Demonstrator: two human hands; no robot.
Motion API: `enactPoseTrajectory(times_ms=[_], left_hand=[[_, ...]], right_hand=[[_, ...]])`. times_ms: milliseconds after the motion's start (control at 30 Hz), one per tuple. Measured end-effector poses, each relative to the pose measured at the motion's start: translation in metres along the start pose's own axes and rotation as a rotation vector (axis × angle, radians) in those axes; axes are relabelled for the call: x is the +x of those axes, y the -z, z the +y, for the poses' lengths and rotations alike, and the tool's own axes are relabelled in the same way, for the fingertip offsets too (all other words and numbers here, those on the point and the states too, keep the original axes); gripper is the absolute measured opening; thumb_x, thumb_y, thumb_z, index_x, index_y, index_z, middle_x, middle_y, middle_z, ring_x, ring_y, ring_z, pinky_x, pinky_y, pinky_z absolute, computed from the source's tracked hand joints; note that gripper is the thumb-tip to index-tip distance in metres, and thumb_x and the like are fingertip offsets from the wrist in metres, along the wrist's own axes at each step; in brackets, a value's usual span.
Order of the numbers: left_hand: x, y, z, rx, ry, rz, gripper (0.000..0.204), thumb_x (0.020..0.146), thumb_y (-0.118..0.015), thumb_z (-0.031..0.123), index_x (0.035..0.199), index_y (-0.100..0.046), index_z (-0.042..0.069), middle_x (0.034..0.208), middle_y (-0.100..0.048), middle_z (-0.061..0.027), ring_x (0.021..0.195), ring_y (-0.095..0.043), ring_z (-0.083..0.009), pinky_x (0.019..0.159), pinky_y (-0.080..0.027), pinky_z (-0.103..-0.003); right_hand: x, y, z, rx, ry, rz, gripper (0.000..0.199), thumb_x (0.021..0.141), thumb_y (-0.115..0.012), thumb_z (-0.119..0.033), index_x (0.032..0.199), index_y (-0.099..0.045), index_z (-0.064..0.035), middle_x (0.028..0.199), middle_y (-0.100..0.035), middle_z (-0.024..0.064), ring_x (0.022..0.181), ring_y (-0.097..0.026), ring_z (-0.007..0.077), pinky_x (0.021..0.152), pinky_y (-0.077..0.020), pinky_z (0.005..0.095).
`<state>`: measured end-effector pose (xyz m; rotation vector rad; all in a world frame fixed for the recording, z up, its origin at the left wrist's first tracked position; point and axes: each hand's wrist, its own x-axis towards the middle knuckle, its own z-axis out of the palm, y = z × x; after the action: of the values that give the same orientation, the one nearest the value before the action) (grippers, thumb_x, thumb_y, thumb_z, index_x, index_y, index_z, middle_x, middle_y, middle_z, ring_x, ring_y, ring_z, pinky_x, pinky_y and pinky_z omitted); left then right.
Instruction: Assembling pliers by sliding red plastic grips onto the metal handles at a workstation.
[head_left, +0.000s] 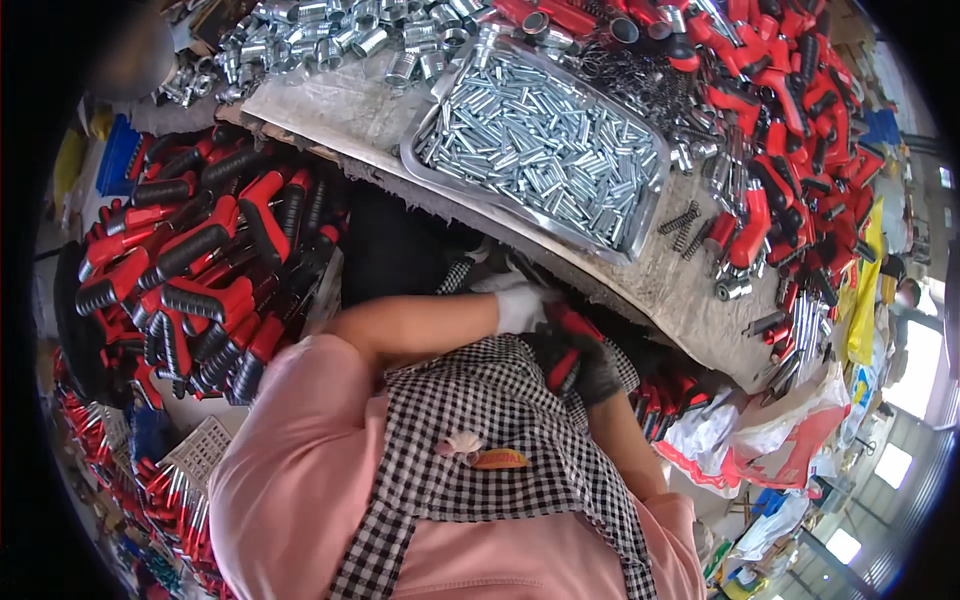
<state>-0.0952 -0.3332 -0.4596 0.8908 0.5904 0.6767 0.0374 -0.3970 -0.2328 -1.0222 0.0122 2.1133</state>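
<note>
Assembly step under bench (690, 290) edge — our left hand (522, 308), white-gloved, and right hand (590, 368), dark-gloved, meet at red-black handle (562, 352); grip state indiscernible. Next move likely needs steel pin from tray (640, 225).

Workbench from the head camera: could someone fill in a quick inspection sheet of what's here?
Surface: worn grey bench top, edge ragged.
Job's things: red and black handle at both hands, by the bench edge.
Clutter: metal tray of small steel pins; heap of steel sleeves; springs; piles of red-black handles.
Hands: left hand in a white glove, right hand in a dark glove; grip unclear.
Cables: nothing seen.
Surroundings: plastic bags right; another person far right.
</note>
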Motion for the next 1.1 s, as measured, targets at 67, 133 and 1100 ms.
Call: enactPoseTrajectory(times_ms=[67, 133, 1100], left_hand=[[-0.009, -0.054, 0.109, -0.458, 0.719, 0.184, 0.025, 0.092, -0.057, 0.017, 0.113, -0.063, 0.005, 0.099, -0.069, -0.0140, 0.081, -0.068, -0.0314, 0.077, -0.055, -0.043], [-0.007, -0.046, 0.101, -0.517, 0.737, 0.178, 0.026, 0.091, -0.057, 0.016, 0.114, -0.063, 0.005, 0.100, -0.069, -0.0130, 0.085, -0.068, -0.0296, 0.079, -0.055, -0.042], [-0.051, -0.049, 0.195, -0.515, 0.728, 0.601, 0.043, 0.097, -0.038, 0.031, 0.131, -0.051, 0.007, 0.117, -0.065, -0.0105, 0.098, -0.063, -0.0288, 0.081, -0.052, -0.043]], right_hand=[[0.024, 0.037, 0.013, 0.023, 0.069, 0.197, 0.045, 0.082, -0.065, -0.015, 0.124, -0.059, 0.0006, 0.106, -0.068, 0.0147, 0.088, -0.067, 0.0263, 0.082, -0.0552, 0.0361], [0.034, 0.033, 0.015, 0.029, 0.094, 0.375, 0.042, 0.083, -0.065, -0.015, 0.122, -0.060, 0.0009, 0.107, -0.068, 0.0145, 0.089, -0.066, 0.0268, 0.082, -0.0550, 0.0366], [0.174, 0.028, 0.009, 0.022, -0.009, 0.069, 0.053, 0.101, -0.045, -0.036, 0.146, -0.038, -0.0084, 0.144, -0.044, 0.0127, 0.130, -0.043, 0.0233, 0.112, -0.0336, 0.0356]])
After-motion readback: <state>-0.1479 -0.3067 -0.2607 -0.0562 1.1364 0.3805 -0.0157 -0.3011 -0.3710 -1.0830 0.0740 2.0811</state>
